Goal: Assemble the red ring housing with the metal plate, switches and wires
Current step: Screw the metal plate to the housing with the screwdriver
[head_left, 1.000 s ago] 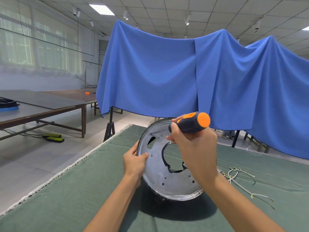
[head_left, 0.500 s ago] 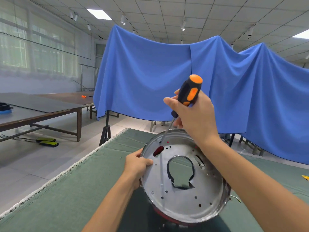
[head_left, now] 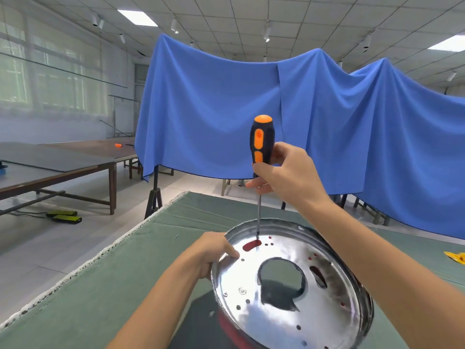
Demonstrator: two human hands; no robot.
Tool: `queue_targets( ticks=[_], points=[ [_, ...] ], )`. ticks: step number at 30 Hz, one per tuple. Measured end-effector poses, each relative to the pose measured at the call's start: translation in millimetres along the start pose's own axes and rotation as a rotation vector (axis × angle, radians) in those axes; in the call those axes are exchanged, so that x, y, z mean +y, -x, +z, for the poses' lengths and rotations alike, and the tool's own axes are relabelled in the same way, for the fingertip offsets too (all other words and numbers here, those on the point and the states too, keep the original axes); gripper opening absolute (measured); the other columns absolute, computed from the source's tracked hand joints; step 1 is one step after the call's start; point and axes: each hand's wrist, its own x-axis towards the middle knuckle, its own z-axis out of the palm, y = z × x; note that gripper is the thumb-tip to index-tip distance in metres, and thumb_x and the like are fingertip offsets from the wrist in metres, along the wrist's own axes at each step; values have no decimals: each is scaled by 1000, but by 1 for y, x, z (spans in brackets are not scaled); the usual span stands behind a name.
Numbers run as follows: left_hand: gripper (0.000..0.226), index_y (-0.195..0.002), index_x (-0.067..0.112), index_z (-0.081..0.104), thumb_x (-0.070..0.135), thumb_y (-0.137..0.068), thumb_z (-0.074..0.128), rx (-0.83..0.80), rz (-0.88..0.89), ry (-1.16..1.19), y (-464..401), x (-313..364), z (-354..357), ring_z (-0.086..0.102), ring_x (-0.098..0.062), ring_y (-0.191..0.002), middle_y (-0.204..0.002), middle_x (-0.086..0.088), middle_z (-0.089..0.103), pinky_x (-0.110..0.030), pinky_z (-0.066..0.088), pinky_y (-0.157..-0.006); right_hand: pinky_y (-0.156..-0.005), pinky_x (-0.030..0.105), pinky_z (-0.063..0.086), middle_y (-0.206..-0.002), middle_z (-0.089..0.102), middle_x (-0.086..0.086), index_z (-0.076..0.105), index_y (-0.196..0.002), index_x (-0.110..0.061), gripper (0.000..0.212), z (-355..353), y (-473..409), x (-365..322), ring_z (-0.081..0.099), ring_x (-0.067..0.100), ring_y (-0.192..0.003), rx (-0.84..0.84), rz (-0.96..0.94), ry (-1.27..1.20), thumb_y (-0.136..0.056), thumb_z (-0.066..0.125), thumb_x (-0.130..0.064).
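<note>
On the green felt-covered table [head_left: 105,285], my left hand [head_left: 210,255] grips the rim of the shiny round metal plate [head_left: 276,311] atop the red ring housing [head_left: 227,326]; my right hand [head_left: 284,177] clamps the upright orange-and-black screwdriver [head_left: 261,142], tip in a slot.

The metal plate [head_left: 276,293] is a shiny round disc with a raised rim, a large keyhole-shaped cutout at its centre and many small holes, tilted over the green table cover. The red ring housing [head_left: 230,326] sits beneath it, its red showing through the slots and under the near edge.
</note>
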Motion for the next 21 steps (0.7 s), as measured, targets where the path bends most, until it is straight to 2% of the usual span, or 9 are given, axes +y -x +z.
queue_targets(
  ticks=[6, 8, 10, 13, 15, 17, 18, 19, 21],
  points=[
    [17, -89, 4, 59, -3, -76, 66, -141, -76, -274, -4, -3, 6, 61, -33, -75, -92, -20, 62, -39, 51, -72, -38, 23, 46, -69, 63, 0, 49, -82, -15, 29, -1, 2, 31, 61, 12, -41, 54, 66, 101, -75, 77, -18],
    [20, -95, -2, 60, 2, -77, 67, -145, -100, -332, -6, -6, 9, 64, -36, -86, -106, -21, 64, -43, 52, -81, -40, 19, 40, -68, 58, -3, 44, -78, -20, 34, -1, 3, 41, 53, 9, -40, 85, 71, 181, -75, 77, -25],
    [28, -102, -5, 61, 6, -77, 69, -144, -116, -365, -11, -9, 10, 64, -36, -94, -111, -21, 63, -45, 52, -85, -48, 24, 40, -65, 54, -7, 43, -75, -22, 34, -2, 3, 49, 52, 11, -48, 108, 52, 273, -76, 76, -32],
    [24, -96, 1, 60, 10, -76, 71, -139, -82, -435, -16, -6, 12, 55, -27, -84, -108, -16, 58, -35, 47, -72, -48, 25, 44, -64, 60, 2, 54, -75, -11, 34, -9, 0, 53, 51, 12, -44, 144, 60, 286, -77, 75, -36],
    [30, -104, 9, 60, 12, -77, 72, -126, -37, -516, -19, -6, 14, 50, -22, -90, -112, -9, 56, -30, 42, -76, -42, 23, 45, -57, 61, 1, 57, -77, -5, 36, -14, 0, 56, 50, 10, -36, 151, 96, 229, -78, 75, -35],
    [36, -111, 11, 63, 10, -76, 72, -104, 4, -568, -21, -7, 17, 50, -19, -91, -112, -5, 59, -25, 40, -78, -42, 21, 47, -51, 61, -3, 55, -73, -9, 28, -19, 2, 60, 52, 11, -36, 135, 121, 215, -80, 72, -30],
    [29, -105, 7, 66, 8, -76, 71, -94, 24, -591, -23, -9, 18, 52, -18, -84, -102, -5, 62, -22, 40, -72, -45, 20, 48, -51, 60, -3, 54, -72, -11, 22, -20, 4, 63, 54, 11, -37, 127, 130, 210, -80, 69, -25],
    [12, -86, 5, 67, 7, -75, 71, -76, 42, -630, -22, -10, 19, 51, -16, -72, -84, -4, 61, -21, 39, -62, -48, 22, 51, -53, 61, -4, 53, -72, -12, 16, -22, 5, 65, 55, 12, -38, 122, 136, 207, -80, 65, -19],
    [26, -59, 12, 50, 7, -75, 69, -15, 57, -700, -26, -12, 24, 42, -17, -56, -59, -1, 45, -23, 31, -49, -52, 29, 54, -57, 62, -3, 56, -76, -7, 8, -24, 5, 67, 56, 14, -40, 107, 146, 204, -79, 61, -14]
  ],
)
